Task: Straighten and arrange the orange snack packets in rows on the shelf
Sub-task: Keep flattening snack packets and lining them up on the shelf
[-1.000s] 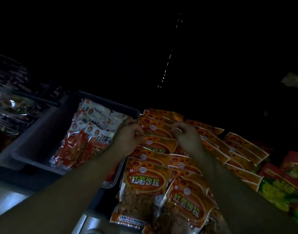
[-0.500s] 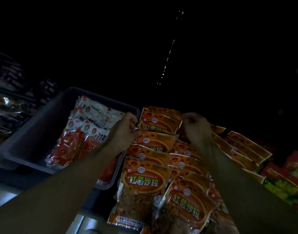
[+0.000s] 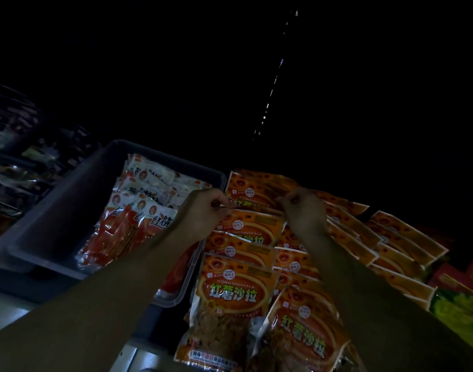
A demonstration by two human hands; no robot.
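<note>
**Both hands pinching the farthest orange packet**

The left hand and right hand are each pinching a side edge of the farthest orange packet, fingers curled tight on the foil. It is lying at the back of the left row. Its long axis is running away from the person, with the header edge pointing to the far side and the lettering reading upright. Nearer packets are overlapping it like shingles. A grey bin of red-and-white packets is sitting just left, and another orange row is fanning off rightward.
</note>
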